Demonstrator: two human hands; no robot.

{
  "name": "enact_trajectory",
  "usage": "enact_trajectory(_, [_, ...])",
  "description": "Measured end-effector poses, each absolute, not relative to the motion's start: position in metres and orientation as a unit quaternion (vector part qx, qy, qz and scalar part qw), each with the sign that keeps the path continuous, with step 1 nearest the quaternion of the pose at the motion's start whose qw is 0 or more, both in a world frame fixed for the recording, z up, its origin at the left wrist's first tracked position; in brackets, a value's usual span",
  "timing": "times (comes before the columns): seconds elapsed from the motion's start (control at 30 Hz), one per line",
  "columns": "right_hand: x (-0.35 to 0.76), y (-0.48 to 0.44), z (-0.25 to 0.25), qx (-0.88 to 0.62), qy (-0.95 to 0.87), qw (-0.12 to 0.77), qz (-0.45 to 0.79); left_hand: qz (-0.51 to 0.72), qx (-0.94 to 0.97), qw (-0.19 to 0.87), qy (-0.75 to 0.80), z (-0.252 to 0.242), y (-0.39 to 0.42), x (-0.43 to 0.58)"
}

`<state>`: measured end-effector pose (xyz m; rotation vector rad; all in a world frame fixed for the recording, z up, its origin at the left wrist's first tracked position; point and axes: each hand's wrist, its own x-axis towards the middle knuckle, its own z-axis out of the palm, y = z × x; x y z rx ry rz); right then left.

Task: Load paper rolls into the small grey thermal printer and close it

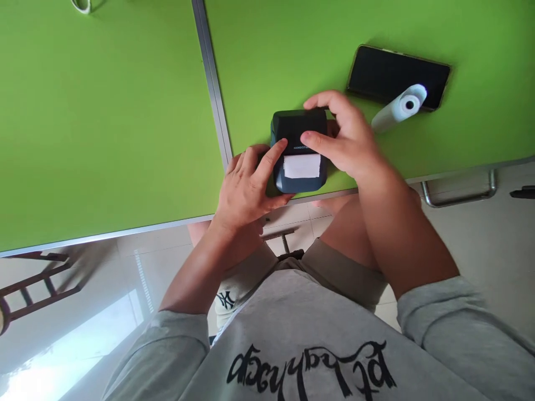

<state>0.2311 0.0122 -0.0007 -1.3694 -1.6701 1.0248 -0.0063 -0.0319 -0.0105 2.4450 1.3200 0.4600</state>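
A small dark label printer rests near the front edge of the green table, with a strip of white paper showing from its slot. My left hand grips its left side, index finger on the lid and thumb at the front corner. On the other side, my right hand curls round the back right corner, its thumb lying on the lid. The lid looks closed. Parts of the printer's sides are hidden behind my fingers.
A black phone lies right of the printer, and a white paper roll lies partly over it. A metal strip divides the green table. A white ring is at the top left. A metal handle sticks out below the right edge.
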Motion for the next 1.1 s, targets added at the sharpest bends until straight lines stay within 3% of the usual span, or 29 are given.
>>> enact_trajectory(0.23, [0.233, 0.013, 0.000, -0.544, -0.676, 0.315, 0.384, 0.180, 0.856, 0.148, 0.461, -0.017, -0.029, -0.006])
enact_trajectory(0.5, [0.234, -0.006, -0.021, -0.565, -0.669, 0.406, 0.260, 0.145, 0.845, 0.142, 0.494, -0.018, -0.029, -0.004])
enact_trajectory(0.6, [0.236, -0.007, -0.025, -0.598, -0.659, 0.393, 0.232, 0.130, 0.848, 0.147, 0.493, -0.015, -0.029, -0.004])
enact_trajectory(0.87, [0.227, -0.007, -0.021, -0.606, -0.635, 0.392, 0.276, 0.165, 0.848, 0.157, 0.478, -0.017, -0.027, -0.009])
enact_trajectory(1.1, [0.223, -0.004, 0.000, -0.619, -0.650, 0.319, 0.306, 0.146, 0.857, 0.162, 0.467, -0.017, -0.023, -0.007])
